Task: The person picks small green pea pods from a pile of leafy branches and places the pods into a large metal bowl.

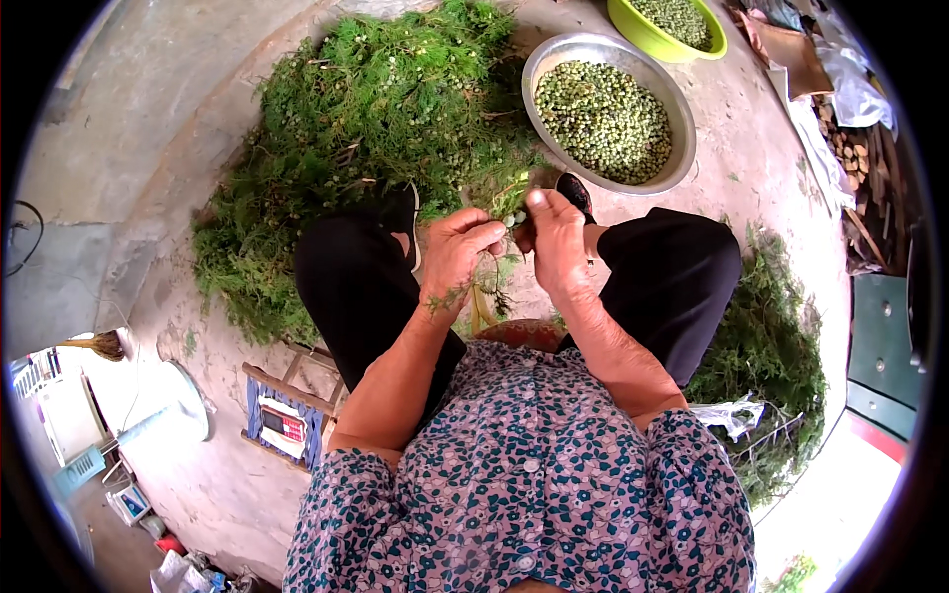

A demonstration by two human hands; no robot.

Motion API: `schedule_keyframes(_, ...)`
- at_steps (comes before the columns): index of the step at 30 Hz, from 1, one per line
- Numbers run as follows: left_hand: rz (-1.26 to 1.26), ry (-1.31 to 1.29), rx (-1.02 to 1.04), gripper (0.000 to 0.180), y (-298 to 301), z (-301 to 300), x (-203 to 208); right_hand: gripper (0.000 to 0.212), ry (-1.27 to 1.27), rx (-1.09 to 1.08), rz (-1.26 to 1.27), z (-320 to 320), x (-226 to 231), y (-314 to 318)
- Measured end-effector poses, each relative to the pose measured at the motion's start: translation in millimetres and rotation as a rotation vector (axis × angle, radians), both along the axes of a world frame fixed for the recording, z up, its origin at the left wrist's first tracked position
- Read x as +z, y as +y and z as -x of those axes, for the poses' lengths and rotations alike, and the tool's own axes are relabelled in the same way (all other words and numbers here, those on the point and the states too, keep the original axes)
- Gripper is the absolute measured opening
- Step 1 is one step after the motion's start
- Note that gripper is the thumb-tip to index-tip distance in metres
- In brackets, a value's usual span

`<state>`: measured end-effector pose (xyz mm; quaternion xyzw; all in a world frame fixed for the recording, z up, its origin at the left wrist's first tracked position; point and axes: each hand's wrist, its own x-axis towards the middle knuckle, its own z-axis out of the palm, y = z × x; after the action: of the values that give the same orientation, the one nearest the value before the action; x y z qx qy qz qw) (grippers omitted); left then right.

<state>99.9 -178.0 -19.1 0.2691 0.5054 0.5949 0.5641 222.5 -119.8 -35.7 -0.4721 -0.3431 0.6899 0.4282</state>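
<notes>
Between my knees, my left hand is closed on a leafy evergreen sprig, and thin stems trail below its fingers. My right hand pinches the same sprig from the other side, thumb up, beside small pale-green cones. The two hands nearly meet, and their fingertips partly hide what they grip. Beyond my right hand stands a steel basin holding many loose green cones. A large heap of cut evergreen branches spreads ahead and to the left.
A lime-green basin with more cones sits past the steel one. More branches lie by my right leg, with a plastic bag near them. A small wooden-framed stool, a broom and a green cabinet stand around.
</notes>
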Motion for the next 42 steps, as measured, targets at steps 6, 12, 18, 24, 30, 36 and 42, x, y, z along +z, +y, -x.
schedule_keyframes(6,0.058,-0.063,0.065,0.006,-2,12,-2,0.008,0.125,0.055,-0.029,-19,14,23)
schedule_keyframes(12,0.072,-0.050,0.053,0.006,-3,10,-4,0.019,0.088,0.329,-0.225,-12,17,-1)
schedule_keyframes(18,0.083,-0.038,0.005,0.005,-3,9,-2,0.022,-0.076,0.399,-0.393,-5,10,-1)
schedule_keyframes(24,0.053,-0.038,-0.015,0.005,-4,12,-5,0.013,-0.062,0.403,-0.350,-1,10,-2)
schedule_keyframes(30,0.041,-0.176,0.040,0.006,-2,8,-2,0.007,0.387,0.152,0.079,-2,9,2)
schedule_keyframes(36,0.022,-0.221,0.085,0.008,-2,10,-2,0.014,0.509,0.099,0.174,-20,10,17)
schedule_keyframes(42,0.058,-0.159,0.054,0.011,0,7,-2,0.025,0.420,0.316,0.174,-15,0,6)
